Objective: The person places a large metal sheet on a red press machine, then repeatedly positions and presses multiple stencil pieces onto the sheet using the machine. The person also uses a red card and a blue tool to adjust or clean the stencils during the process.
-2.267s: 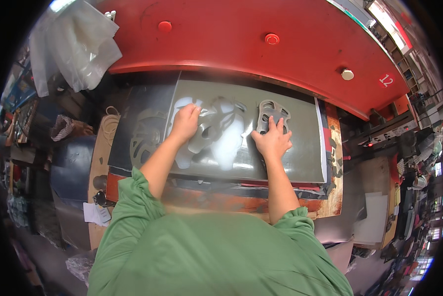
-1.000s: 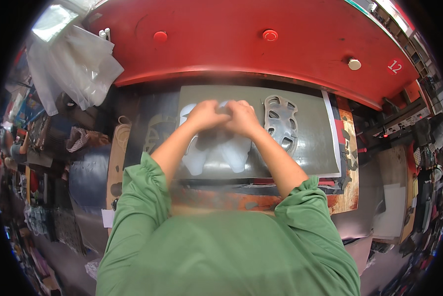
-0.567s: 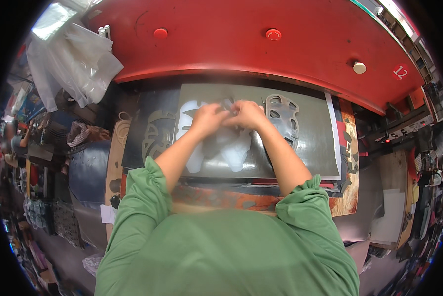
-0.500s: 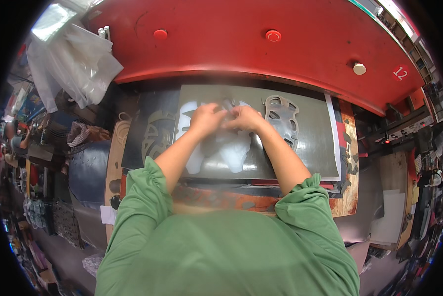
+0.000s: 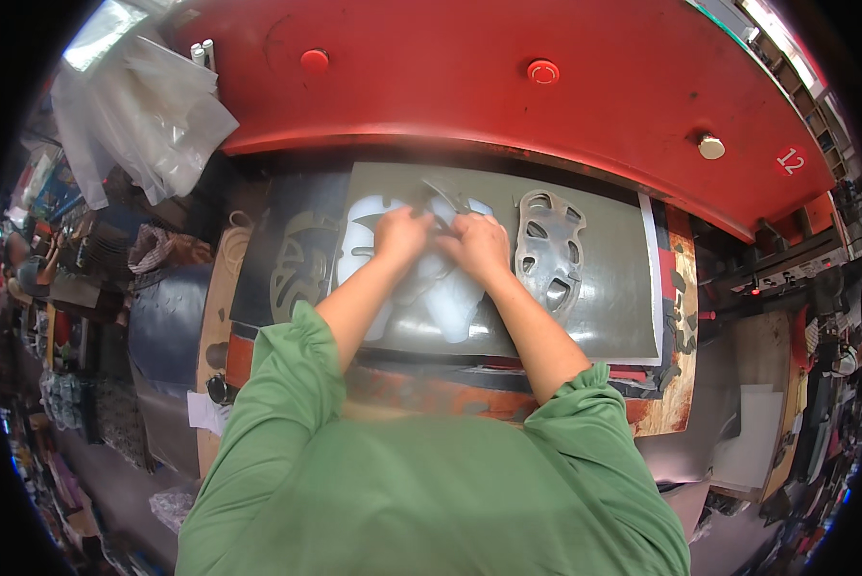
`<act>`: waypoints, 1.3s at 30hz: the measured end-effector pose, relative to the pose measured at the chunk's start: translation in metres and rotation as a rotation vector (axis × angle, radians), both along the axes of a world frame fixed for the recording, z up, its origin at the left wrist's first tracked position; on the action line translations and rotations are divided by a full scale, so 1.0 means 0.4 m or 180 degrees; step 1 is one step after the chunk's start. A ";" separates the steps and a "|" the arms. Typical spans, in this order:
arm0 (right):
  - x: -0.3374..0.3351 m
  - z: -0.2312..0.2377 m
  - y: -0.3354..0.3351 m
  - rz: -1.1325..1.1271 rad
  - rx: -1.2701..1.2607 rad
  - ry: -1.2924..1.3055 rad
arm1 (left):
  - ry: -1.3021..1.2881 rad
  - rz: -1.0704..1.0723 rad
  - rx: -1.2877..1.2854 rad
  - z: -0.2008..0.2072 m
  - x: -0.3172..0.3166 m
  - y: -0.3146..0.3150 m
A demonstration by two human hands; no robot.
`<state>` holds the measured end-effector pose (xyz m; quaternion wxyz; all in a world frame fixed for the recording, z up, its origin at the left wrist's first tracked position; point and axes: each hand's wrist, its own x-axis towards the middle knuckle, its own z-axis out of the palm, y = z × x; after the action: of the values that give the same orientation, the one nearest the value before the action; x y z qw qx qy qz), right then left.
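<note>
A broad red machine panel (image 5: 402,106) spans the far side, and below it stands a desk (image 5: 669,403) with a worn, stained wooden edge. The person's green top (image 5: 431,490) fills the near side. On the desk lies a glossy grey-green sheet (image 5: 613,298), with white cut-out shapes (image 5: 455,312) showing in its left and middle parts. Clear plastic sheeting (image 5: 148,125) hangs at the upper left. A grey openwork frame (image 5: 551,235) with oval gaps lies on the sheet, just right of the right hand, and a duller lattice piece (image 5: 301,264) lies beyond the sheet's left edge. Over the cut-out shapes, the left hand (image 5: 399,235) and right hand (image 5: 479,240) are close together, fingers bent and nearly closed around a slender grey piece (image 5: 441,192) between them; blur hides its outline and the exact fingertip contact. Smallest are two red buttons (image 5: 543,72) and a pale knob (image 5: 710,146) on the panel.
</note>
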<state>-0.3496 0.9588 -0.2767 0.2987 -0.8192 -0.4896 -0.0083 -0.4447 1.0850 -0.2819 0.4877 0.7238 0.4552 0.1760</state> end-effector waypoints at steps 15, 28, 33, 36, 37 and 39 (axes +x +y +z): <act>-0.037 -0.023 -0.010 -0.0389 0.1107 -0.0737 | -0.0048 0.0379 -0.0213 0.005 0.065 0.009; -0.039 -0.040 -0.010 -0.0535 0.1382 -0.1212 | -0.0077 0.0903 -0.0213 -0.005 0.113 0.029; -0.038 -0.035 -0.024 -0.0541 0.1342 -0.1300 | 0.0058 0.0837 -0.0624 0.031 0.124 0.055; -0.043 -0.035 -0.039 -0.0617 0.1928 -0.1322 | -0.0658 0.2014 -0.1296 0.081 0.091 0.148; -0.049 -0.039 -0.044 -0.0593 0.1562 -0.1196 | -0.0887 0.1607 -0.1463 0.097 0.070 0.188; -0.063 -0.040 -0.024 -0.0554 0.1350 -0.1020 | -0.0983 0.0997 -0.1186 0.088 0.078 0.199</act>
<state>-0.3748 0.9491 -0.2928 0.3804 -0.7656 -0.4457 -0.2657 -0.4136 1.1644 -0.2468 0.6428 0.5072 0.5063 0.2707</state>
